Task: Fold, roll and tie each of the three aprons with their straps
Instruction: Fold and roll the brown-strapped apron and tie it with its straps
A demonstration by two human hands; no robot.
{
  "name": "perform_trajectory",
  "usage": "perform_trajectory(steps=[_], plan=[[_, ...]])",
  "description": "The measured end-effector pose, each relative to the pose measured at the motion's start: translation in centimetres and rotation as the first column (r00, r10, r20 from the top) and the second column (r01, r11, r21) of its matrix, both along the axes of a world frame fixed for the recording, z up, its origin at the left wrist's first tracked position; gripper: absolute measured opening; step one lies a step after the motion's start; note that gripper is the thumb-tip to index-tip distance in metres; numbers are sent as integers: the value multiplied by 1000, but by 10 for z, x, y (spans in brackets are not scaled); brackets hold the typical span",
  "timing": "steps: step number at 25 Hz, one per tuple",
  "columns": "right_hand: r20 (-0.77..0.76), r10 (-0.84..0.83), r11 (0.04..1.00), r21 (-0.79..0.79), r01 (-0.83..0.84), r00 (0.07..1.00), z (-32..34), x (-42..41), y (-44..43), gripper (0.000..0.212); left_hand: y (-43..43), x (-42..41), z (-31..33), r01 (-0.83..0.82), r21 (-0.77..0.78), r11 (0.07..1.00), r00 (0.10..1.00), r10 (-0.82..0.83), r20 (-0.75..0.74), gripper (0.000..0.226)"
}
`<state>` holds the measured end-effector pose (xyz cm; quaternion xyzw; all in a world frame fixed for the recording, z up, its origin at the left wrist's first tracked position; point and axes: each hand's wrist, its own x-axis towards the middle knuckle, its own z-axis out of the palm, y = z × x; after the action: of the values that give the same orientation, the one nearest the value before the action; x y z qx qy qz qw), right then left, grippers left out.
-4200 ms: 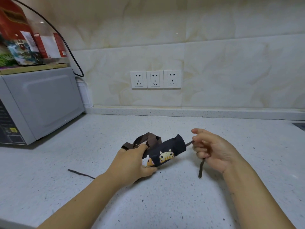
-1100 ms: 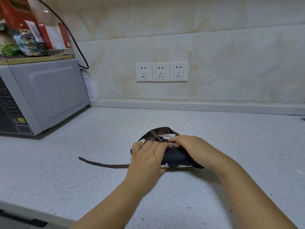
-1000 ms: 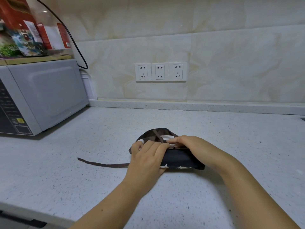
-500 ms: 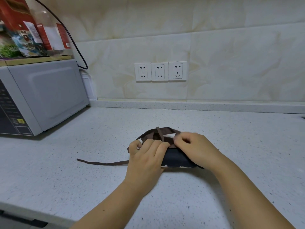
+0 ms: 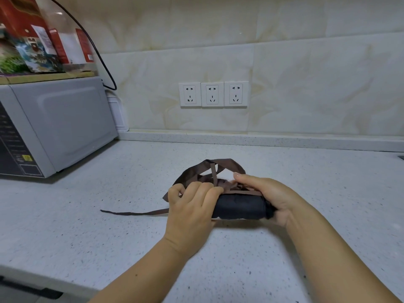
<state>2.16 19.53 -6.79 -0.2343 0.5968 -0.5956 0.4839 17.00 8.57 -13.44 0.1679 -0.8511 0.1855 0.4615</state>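
A dark rolled apron point(image 5: 240, 206) lies on the speckled white counter point(image 5: 109, 226) in the middle of the view. My left hand point(image 5: 192, 206) grips the roll's left end, fingers curled over the top. My right hand point(image 5: 269, 195) wraps round the right end, its fingers reaching over the brown straps point(image 5: 209, 171) bunched in loops behind the roll. One thin brown strap end point(image 5: 133, 213) trails left across the counter. Only this one apron is in view.
A grey microwave point(image 5: 54, 125) stands at the left with boxes point(image 5: 32, 40) on top and a black cable point(image 5: 102, 62) behind it. Three wall sockets point(image 5: 213, 94) sit on the tiled backsplash. The counter's front edge runs along the lower left.
My right hand has shifted from the strap loops behind the roll to wrap round its right end. The strap loops have risen and spread a little. My left hand has stayed in place.
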Motion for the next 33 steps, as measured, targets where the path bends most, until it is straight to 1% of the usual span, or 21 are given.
perform_trajectory(steps=[2, 3, 5, 7, 8, 9, 10, 11, 12, 14, 16, 18, 19, 20, 22, 24, 26, 28, 29, 31, 33], plan=[[24, 20, 994, -113, -17, 1000, -2, -2, 0, 11, 0, 0, -1, 7, 11, 1000, 1000, -8, 7, 58], [33, 32, 985, -173, -26, 999, -2, -2, 0, 5, 0, -1, -1, 12, 26, 1000, 1000, -12, 4, 59], [89, 45, 957, -289, -18, 995, -1, 0, 0, 20, -1, -1, -2, 33, 76, 997, 999, -33, -5, 59], [140, 13, 935, -353, 38, 990, 1, 2, 0, 22, -3, -1, -2, 49, 117, 992, 999, -48, -15, 56], [139, -19, 934, -351, 68, 990, 1, 2, -1, 19, -3, -1, -2, 49, 118, 992, 999, -48, -16, 55], [111, -60, 947, -309, 91, 992, 1, 2, -1, 12, -3, -2, -2, 45, 106, 993, 999, -44, -14, 55], [55, -104, 964, -238, 115, 993, 1, 1, -2, 10, -2, -2, -3, 39, 86, 996, 999, -39, -13, 54], [-17, -118, 982, -152, 114, 993, 0, 0, -2, 21, -2, -2, -3, 35, 63, 997, 999, -34, -15, 54], [-67, -94, 994, -60, 90, 993, -1, 0, -1, 30, -2, -2, -3, 33, 41, 999, 999, -32, -17, 55], [-70, -15, 998, 53, 18, 997, 2, 1, 3, 37, -2, -2, -4, 46, 1, 999, 999, -46, -16, 54], [-9, 22, 997, 74, -22, 1000, 4, 0, 5, 36, -2, -2, -4, 82, -36, 996, 996, -83, -23, 50], [75, 24, 999, 29, -26, 997, 2, 1, 5, 30, -1, -3, -4, 118, -60, 991, 993, -119, -15, 47], [95, 6, 1000, -7, -6, 995, 1, 0, 3, 26, -1, -2, -4, 129, -54, 990, 992, -129, 0, 47], [104, -28, 998, -48, 33, 994, 0, 0, 1, 26, -1, -2, -4, 131, -30, 991, 991, -130, 19, 49], [123, -125, 979, -149, 142, 985, -1, -2, -2, 30, -2, -2, -4, 104, 85, 991, 994, -107, 35, 52], [147, -181, 945, -249, 213, 973, 2, -3, -2, 26, -3, -2, -3, 73, 243, 967, 996, -83, 28, 50], [135, -168, 928, -313, 203, 976, 4, -3, 0, 27, -4, -4, -2, 63, 340, 938, 996, -83, 42, 45], [143, -131, 911, -373, 176, 981, 2, -1, 0, 26, -3, -4, -4, 65, 385, 921, 994, -96, 61, 40], [175, -104, 891, -421, 170, 979, 1, -1, -1, 22, -3, -5, -4, 62, 400, 915, 993, -95, 63, 37], [290, -38, 831, -522, 192, 956, 3, -1, 0, 10, -2, -6, -3, 46, 438, 898, 994, -86, 72, 34], [356, -8, 808, -548, 216, 935, 5, -2, -1, 8, -2, -6, -1, 31, 448, 894, 995, -68, 68, 35]])
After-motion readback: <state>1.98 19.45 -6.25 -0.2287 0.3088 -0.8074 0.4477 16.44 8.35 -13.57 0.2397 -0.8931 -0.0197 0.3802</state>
